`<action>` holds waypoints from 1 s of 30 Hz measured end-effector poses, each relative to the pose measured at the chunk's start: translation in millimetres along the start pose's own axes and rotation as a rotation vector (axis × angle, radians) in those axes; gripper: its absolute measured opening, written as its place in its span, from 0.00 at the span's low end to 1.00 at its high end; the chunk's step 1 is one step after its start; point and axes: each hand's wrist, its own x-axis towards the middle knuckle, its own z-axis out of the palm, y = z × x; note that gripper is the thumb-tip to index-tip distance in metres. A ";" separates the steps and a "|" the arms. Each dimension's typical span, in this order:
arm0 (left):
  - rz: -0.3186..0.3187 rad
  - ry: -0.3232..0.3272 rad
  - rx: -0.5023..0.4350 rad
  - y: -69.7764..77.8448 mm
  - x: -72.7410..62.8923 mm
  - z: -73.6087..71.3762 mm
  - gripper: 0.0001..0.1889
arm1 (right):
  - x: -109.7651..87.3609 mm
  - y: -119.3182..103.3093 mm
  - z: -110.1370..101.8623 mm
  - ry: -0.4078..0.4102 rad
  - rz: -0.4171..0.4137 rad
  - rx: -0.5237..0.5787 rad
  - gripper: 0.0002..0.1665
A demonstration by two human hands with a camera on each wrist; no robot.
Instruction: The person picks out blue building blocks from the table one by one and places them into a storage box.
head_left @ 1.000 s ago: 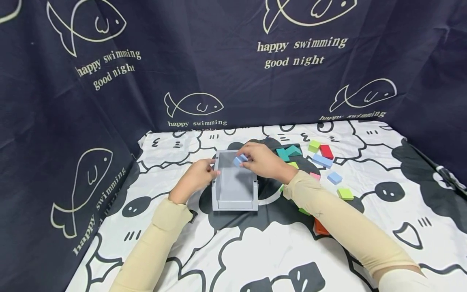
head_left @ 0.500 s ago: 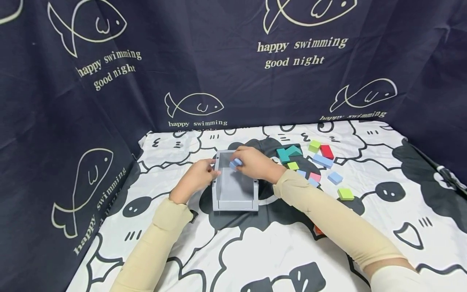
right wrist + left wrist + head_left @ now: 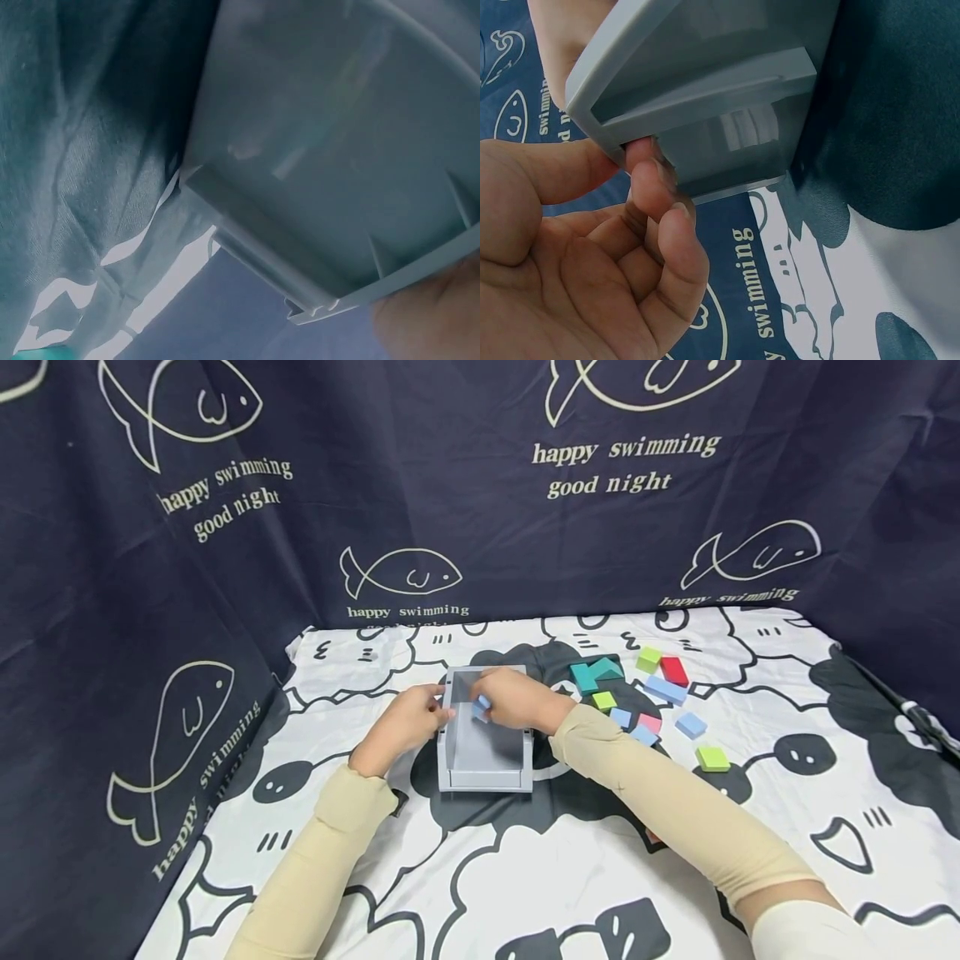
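Observation:
A grey open-topped plastic bin stands in the middle of the cloth. My left hand grips its left wall; in the left wrist view the thumb and fingers pinch the rim from outside. Inside the bin, toward its back, my right hand holds a light blue block low between thumb and fingers. From the right wrist only the bin's outer side and part of the right hand show; the block is hidden behind the wall there.
Right of the bin lie scattered toy blocks: teal ones, a red block, a long blue block, a pink block and several green ones, one nearest the front. A dark fish-print curtain hangs behind.
My right hand has moved left and lower into the bin with the blue block, uncovering blocks on the cloth beside it. The left hand and the bin have stayed in place.

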 end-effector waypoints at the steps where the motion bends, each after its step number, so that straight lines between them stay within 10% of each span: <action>1: 0.000 0.000 0.001 0.2 0.0 -0.1 0.29 | 0.1 -0.3 0.1 -0.008 0.002 -0.007 0.14; 30: 0.007 -0.008 -0.003 1.7 0.2 0.1 0.27 | 2.8 -1.7 3.8 -0.068 -0.032 -0.093 0.13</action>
